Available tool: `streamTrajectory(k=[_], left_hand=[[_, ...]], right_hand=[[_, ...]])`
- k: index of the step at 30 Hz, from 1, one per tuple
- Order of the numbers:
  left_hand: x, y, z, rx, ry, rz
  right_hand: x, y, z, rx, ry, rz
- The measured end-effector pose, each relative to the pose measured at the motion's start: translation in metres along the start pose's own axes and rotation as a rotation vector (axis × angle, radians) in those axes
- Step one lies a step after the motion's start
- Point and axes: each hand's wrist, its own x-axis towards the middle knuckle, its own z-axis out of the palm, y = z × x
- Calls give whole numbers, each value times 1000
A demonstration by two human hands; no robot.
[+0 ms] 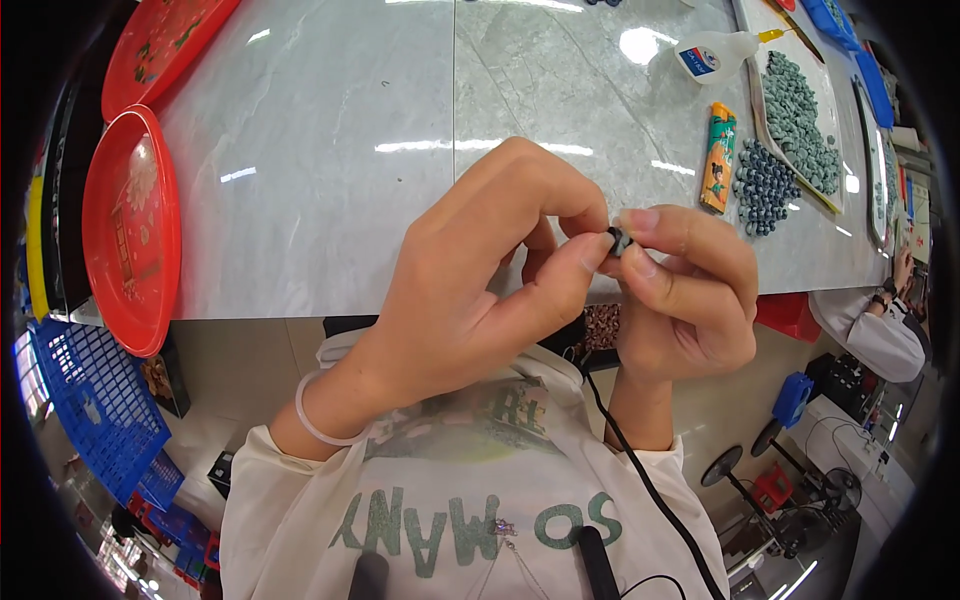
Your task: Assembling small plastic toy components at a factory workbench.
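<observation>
Both of my hands meet above the near edge of the table. A small dark piece with a grey-green part (617, 241) is pinched between their fingertips; its exact kind is too small to make out. My left hand (480, 270) grips it from the left with thumb and index finger. From the other side, the thumb and fingers of my right hand (690, 285) hold the same piece. To the right lies a heap of small dark blue pieces (765, 187), beside a tray (825, 200) heaped with small grey-green pieces (797, 115).
A white squeeze bottle (715, 55) with a yellow tip lies at the far right, near an orange and green packet (718, 158). Red plastic trays (165, 230) overlap the left table edge above a blue basket (95, 410). Another person (870, 330) sits at the right.
</observation>
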Motion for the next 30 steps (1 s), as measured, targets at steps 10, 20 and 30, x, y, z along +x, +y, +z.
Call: streamTrajectory(k=[10, 20, 30], left_hand=[[4, 1, 8, 92, 178, 127], [1, 5, 5, 79, 106, -63], [4, 10, 10, 121, -10, -178]], right_hand=[[5, -1, -4, 302, 29, 346], [-2, -2, -49, 246, 104, 571], [-4, 22, -149, -540, 101, 729]])
